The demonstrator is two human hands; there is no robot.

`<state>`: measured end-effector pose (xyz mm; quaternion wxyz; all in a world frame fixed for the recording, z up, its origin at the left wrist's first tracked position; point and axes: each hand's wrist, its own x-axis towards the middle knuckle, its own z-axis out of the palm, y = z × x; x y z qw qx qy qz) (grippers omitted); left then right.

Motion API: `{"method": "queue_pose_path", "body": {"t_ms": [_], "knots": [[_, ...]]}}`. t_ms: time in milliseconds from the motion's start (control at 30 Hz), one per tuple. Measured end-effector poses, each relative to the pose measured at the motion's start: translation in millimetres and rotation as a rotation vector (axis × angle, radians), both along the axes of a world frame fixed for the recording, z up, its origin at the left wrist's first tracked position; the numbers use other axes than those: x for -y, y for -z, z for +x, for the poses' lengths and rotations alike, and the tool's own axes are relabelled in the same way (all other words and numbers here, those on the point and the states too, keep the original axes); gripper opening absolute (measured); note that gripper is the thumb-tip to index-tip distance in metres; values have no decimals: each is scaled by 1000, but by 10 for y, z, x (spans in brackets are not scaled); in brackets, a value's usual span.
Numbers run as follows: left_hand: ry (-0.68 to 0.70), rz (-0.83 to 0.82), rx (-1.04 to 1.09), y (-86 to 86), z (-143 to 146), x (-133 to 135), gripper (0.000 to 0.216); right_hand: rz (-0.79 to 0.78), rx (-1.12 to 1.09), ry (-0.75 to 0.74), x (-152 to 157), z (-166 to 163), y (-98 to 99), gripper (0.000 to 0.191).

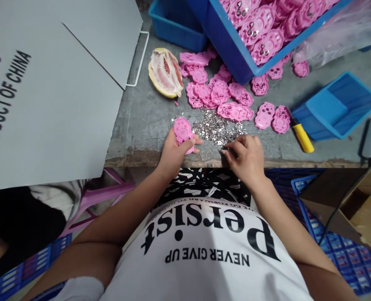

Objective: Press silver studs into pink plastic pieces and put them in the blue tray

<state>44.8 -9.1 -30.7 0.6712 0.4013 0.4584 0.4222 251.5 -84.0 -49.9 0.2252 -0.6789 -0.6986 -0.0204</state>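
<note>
My left hand (176, 147) is closed round a pink plastic piece (182, 128) with scalloped edges, its thumb lying across the lower end. Small shiny metal pieces (215, 127) are heaped on the grey worktable (135, 125), just right of that piece. At the heap's near right edge, my right hand (246, 158) has thumb and fingertips drawn together in a pinch. Whatever sits between those fingertips is too small to make out. Beyond the heap lie several more pink plastic pieces (219, 92), some overlapping.
A large blue bin (235, 62) of pink pieces stands at the back, beside a smaller blue tray (175, 25). A cut pomelo (165, 73) lies at left, near a big carton (62, 92). To the right are a yellow-handled screwdriver (303, 137) and a tilted blue tray (336, 106).
</note>
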Motion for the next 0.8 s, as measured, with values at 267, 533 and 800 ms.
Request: {"method": "queue_pose_path", "body": {"t_ms": [267, 533, 800], "knots": [[92, 17, 65, -37, 70, 104, 40, 13, 91, 12, -85, -42, 51, 24], [103, -7, 83, -60, 92, 129, 39, -32, 13, -3, -77, -49, 26, 17], [128, 0, 37, -52, 124, 161, 35, 4, -203, 16, -111, -42, -15, 19]]}}
